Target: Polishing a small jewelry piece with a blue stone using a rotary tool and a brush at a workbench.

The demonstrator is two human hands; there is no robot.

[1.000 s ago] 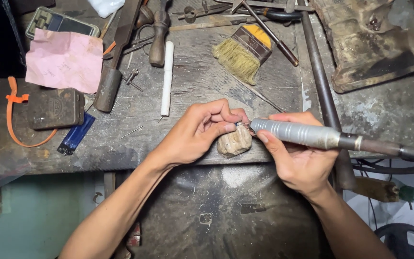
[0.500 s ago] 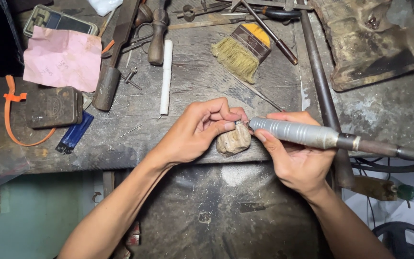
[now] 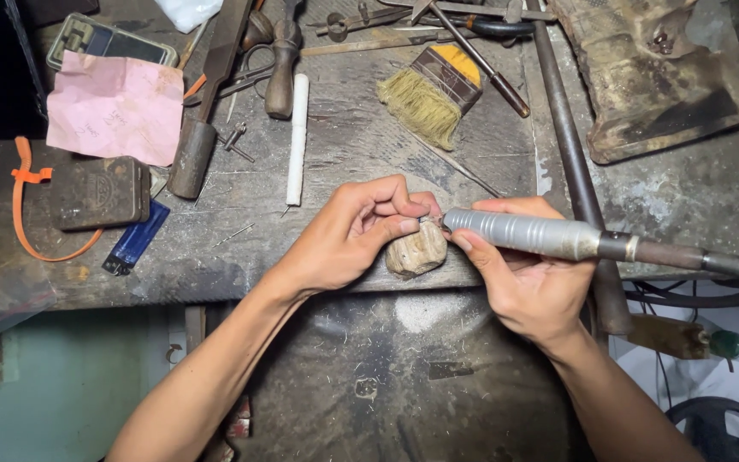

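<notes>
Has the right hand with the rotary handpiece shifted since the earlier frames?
No. The right hand holds the grey handpiece at the same spot relative to the bench edge.

Left hand pinches a tan lump; right hand grips a rotary handpiece (tips touching).

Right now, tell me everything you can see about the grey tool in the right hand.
The grey tool is a slim, ribbed metal handpiece, matte and worn. It lies nearly level, tip pointing left at the small tan carved piece. At its rear a darker collar joins a dark flexible shaft running off to the right. The right hand grips it like a pen; the left hand steadies the piece. The bit itself is hidden.
</notes>
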